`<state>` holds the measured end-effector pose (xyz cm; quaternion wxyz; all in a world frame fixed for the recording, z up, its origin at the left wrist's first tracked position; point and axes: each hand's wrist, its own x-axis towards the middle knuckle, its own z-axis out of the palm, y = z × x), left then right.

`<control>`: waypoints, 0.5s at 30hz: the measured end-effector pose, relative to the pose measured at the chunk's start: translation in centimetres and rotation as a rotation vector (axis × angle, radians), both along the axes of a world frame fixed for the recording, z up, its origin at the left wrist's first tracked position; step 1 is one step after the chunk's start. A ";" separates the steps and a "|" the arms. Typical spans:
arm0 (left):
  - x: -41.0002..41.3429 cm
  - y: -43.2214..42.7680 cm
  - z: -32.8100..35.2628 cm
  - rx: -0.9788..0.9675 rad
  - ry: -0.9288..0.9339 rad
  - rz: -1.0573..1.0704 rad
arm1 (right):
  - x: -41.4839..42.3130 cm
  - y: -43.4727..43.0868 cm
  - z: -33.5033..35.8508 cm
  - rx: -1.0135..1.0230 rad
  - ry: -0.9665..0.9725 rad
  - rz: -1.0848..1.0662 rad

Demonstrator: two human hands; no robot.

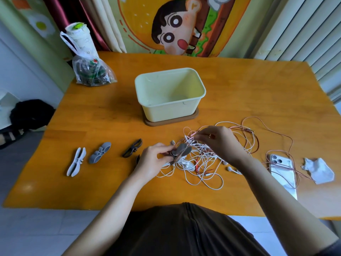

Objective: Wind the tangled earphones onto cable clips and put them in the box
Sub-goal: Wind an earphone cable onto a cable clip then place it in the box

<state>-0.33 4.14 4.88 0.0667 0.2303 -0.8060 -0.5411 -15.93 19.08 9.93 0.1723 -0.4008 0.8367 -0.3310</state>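
A: What are the hands doing?
B: The left hand [155,159] grips a grey clip [181,151]. The right hand [219,140] pinches a wire just above it.
A: And the earphones [203,163]?
B: Tangled on the surface [239,89], near the middle, under both hands. The box [169,93] stands open just beyond. On the left lie a white clip [76,162], a second grey clip [99,152] and a black clip [132,147].
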 end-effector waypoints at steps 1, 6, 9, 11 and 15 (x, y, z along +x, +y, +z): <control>0.0 0.1 0.3 0.045 0.013 -0.025 | -0.1 0.0 -0.2 -0.013 -0.013 -0.014; -0.6 1.2 2.3 0.414 0.132 -0.115 | 0.1 -0.1 -1.0 -0.076 -0.114 -0.082; -1.1 1.6 3.5 0.554 0.222 -0.045 | 1.0 -0.4 -1.5 -0.139 -0.155 -0.087; -1.5 1.5 3.9 0.636 0.272 0.030 | 1.9 -0.7 -2.3 -0.127 -0.173 -0.098; -2.3 0.9 3.6 0.732 0.301 0.248 | 4.2 -0.9 -3.7 -0.022 -0.207 -0.016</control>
